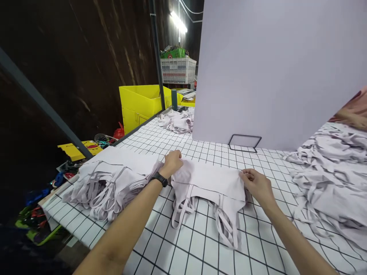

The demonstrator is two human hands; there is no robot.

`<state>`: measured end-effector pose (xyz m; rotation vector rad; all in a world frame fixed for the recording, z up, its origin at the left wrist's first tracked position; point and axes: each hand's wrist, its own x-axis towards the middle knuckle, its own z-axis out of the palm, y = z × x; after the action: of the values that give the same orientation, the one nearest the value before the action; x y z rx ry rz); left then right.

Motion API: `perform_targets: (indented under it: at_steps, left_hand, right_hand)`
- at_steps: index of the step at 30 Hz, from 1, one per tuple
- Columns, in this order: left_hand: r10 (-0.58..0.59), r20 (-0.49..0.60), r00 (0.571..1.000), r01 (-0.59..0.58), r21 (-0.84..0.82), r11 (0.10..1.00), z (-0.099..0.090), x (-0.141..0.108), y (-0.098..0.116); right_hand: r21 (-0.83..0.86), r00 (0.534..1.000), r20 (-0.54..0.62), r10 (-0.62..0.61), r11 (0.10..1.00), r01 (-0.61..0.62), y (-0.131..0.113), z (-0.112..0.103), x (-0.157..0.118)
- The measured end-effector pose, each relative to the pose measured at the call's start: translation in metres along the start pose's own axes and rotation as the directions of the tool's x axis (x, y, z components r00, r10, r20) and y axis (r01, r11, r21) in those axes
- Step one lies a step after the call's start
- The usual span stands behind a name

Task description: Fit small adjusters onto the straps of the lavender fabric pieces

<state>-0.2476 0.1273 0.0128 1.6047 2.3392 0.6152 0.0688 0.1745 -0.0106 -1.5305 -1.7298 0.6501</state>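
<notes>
Our 2 forearms (129, 221) flanked the garment (212, 178) on the desk (197, 246), with room on our side; our right hand (259, 187) pinched its right edge, our left hand (172, 162) curled at its far-left corner, grip hidden.

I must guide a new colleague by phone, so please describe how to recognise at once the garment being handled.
Start at the big pale panel, then the black-gridded white table below. Near the table's middle lies a pale garment, its straps toward the viewer. Unlike the thick stack at left and the loose heap at right, it lies thinly spread between them.
</notes>
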Motion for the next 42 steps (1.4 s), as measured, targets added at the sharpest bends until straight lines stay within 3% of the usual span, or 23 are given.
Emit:
perform_targets:
  at_steps: [6, 12, 17, 20, 24, 26, 28, 31, 34, 40, 42]
  left_hand:
    - [-0.025, -0.009, 1.000, 0.025, 0.026, 0.999, 0.015, 0.022, 0.001]
    - [0.034, -0.034, 0.999, -0.033, 0.027, 0.999, 0.016, 0.024, 0.008]
    - [0.056, -0.015, 0.998, -0.055, 0.036, 0.998, 0.017, 0.025, 0.010]
    - [0.084, -0.058, 0.995, -0.082, 0.043, 0.996, 0.015, 0.023, 0.007]
    - [0.189, -0.168, 0.968, -0.182, 0.054, 0.982, 0.012, 0.011, 0.009]
    - [0.252, -0.174, 0.952, -0.252, 0.024, 0.967, 0.013, -0.002, 0.020]
    - [0.311, -0.141, 0.940, -0.319, -0.044, 0.947, 0.018, -0.019, 0.038]
    - [0.407, -0.059, 0.912, -0.411, -0.187, 0.893, 0.028, -0.049, 0.074]
    - [0.493, 0.010, 0.870, -0.459, -0.349, 0.817, 0.036, -0.078, 0.110]
    - [0.608, 0.212, 0.765, -0.290, -0.730, 0.619, 0.042, -0.126, 0.166]
    - [0.671, 0.282, 0.685, -0.223, -0.796, 0.562, 0.045, -0.141, 0.174]
  right_hand:
    - [-0.065, 1.000, -0.024, 0.005, 0.998, -0.006, 0.012, 0.016, 0.015]
    - [-0.174, 0.999, 0.016, 0.036, 0.984, -0.033, 0.018, 0.025, 0.010]
    - [-0.233, 0.999, 0.022, 0.023, 0.972, -0.017, 0.019, 0.019, 0.006]
    - [-0.267, 0.998, -0.067, 0.016, 0.963, -0.033, 0.029, -0.012, 0.000]
    - [-0.280, 0.946, -0.320, 0.054, 0.949, -0.148, 0.059, -0.081, -0.008]
    - [-0.254, 0.902, -0.419, 0.104, 0.940, -0.227, 0.076, -0.111, -0.011]
    - [-0.213, 0.888, -0.432, 0.157, 0.939, -0.270, 0.087, -0.129, -0.015]
    - [-0.124, 0.909, -0.368, 0.197, 0.958, -0.258, 0.086, -0.141, -0.025]
    - [0.020, 0.941, -0.291, 0.174, 0.984, -0.175, 0.066, -0.155, -0.040]
    - [0.378, 0.996, -0.040, 0.074, 0.924, -0.053, 0.005, -0.191, -0.088]
    - [0.537, 0.993, 0.086, 0.087, 0.835, -0.119, -0.009, -0.194, -0.106]
